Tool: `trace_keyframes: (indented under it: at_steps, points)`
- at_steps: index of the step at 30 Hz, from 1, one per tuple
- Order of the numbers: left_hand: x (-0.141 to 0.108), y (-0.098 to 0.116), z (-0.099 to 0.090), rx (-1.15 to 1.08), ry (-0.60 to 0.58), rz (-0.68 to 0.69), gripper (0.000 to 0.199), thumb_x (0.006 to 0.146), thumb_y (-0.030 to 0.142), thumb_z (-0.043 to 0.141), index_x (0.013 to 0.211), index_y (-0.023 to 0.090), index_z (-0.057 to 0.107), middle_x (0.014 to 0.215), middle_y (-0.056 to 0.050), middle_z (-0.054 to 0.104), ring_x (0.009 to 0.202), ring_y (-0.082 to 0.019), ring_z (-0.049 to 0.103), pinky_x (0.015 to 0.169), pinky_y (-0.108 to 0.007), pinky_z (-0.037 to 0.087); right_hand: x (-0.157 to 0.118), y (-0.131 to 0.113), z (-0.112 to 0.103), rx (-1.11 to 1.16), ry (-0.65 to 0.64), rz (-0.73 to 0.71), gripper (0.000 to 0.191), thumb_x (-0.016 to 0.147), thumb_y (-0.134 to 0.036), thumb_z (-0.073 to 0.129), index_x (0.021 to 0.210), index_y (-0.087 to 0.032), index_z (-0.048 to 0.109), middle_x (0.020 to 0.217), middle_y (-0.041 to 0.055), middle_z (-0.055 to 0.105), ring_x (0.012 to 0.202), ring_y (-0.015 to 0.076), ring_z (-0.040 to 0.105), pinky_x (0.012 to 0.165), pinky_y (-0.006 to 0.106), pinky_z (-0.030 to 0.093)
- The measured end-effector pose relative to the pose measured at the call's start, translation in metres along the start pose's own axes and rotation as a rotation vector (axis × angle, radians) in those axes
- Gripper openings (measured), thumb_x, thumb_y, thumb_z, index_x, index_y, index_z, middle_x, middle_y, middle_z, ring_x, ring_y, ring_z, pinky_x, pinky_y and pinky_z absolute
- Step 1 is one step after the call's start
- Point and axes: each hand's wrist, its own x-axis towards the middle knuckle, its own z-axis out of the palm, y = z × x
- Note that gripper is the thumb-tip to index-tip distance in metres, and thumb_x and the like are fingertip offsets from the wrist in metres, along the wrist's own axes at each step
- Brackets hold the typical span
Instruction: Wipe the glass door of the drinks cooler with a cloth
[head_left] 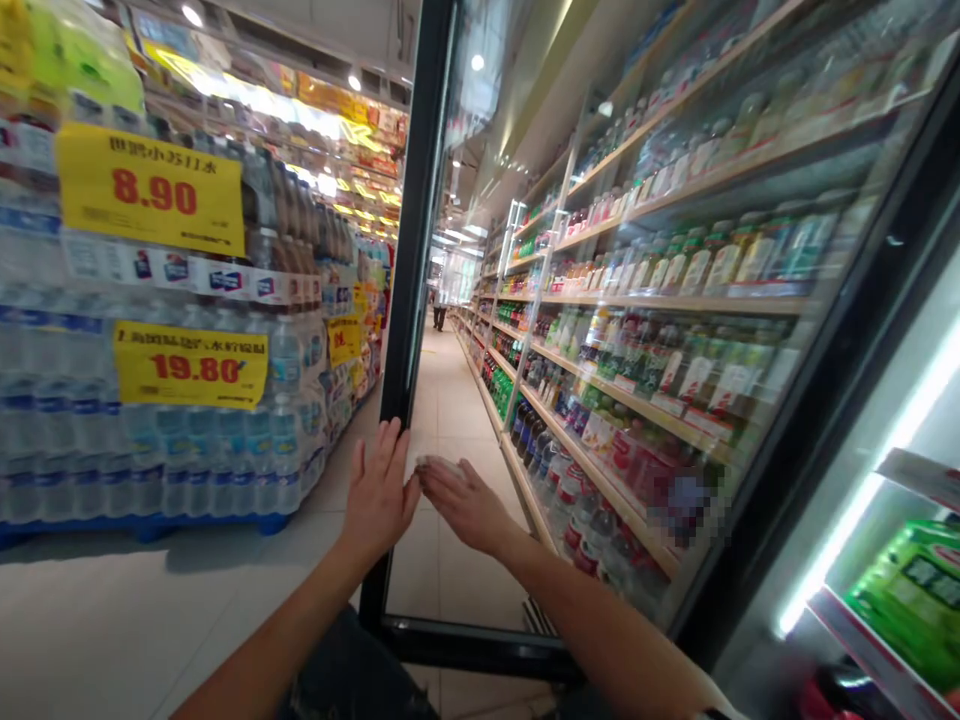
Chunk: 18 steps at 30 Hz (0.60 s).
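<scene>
A glass door with a black frame [411, 330] stands swung out in front of me, seen at an angle. Against its left upright lies my left hand [379, 495], fingers stretched upward along the black edge. My right hand [469, 500] is just beside it, flat at the glass pane [457, 570], with its fingers extended toward the left hand. A pale strip shows along the right fingertips; whether it is a reflection or a thin thing under them, I cannot tell. Neither hand shows a clear object in its grasp.
Wrapped packs of bottled water [210, 460] are stacked at left on a blue pallet [150, 525], with yellow price signs [191, 365]. Through or in the glass appear long shelves of drinks [675, 260]. A lit cooler shelf with a green package [911, 590] is at right. A person [439, 310] is far down the aisle.
</scene>
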Motion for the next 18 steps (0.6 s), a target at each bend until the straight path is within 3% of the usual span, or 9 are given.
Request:
trace_keyframes:
  at_steps: [3,7,12,18]
  points:
    - [-0.002,0.006,0.002,0.001,-0.013,0.033,0.064,0.083,0.018,0.043,0.141,0.010,0.017,0.142,-0.019,0.033,0.136,-0.025,0.021,0.109,-0.047,0.019,-0.018,0.011,-0.009,-0.014,0.019,0.048,0.032,0.090,-0.019,0.039,0.118,-0.019,0.055,0.142,-0.0002,0.040,0.139,0.0188,0.014,0.115,0.046,0.001]
    - [-0.006,0.023,0.009,-0.048,-0.068,0.054,0.061,0.083,0.018,0.042,0.139,0.011,0.021,0.141,-0.017,0.035,0.136,-0.024,0.021,0.110,-0.046,0.018,-0.035,0.031,-0.018,-0.061,0.100,0.314,0.033,0.088,-0.013,0.041,0.118,-0.018,0.054,0.137,0.0029,0.047,0.140,0.0216,0.012,0.113,0.050,0.001]
    - [-0.012,0.043,0.024,-0.073,-0.149,0.101,0.053,0.081,0.017,0.041,0.133,0.009,0.034,0.140,-0.016,0.038,0.135,-0.022,0.025,0.111,-0.043,0.017,-0.066,0.023,-0.018,-0.028,0.041,0.225,0.031,0.089,-0.014,0.039,0.113,-0.018,0.058,0.133,0.0017,0.051,0.139,0.0205,0.016,0.114,0.047,0.003]
    - [-0.016,0.068,0.040,-0.103,-0.204,0.113,0.053,0.079,0.017,0.044,0.131,0.009,0.039,0.141,-0.014,0.037,0.136,-0.023,0.023,0.112,-0.044,0.013,-0.076,0.034,-0.023,-0.104,0.068,0.497,0.035,0.086,-0.013,0.043,0.118,-0.019,0.054,0.136,0.0069,0.047,0.140,0.0225,0.011,0.112,0.050,0.007]
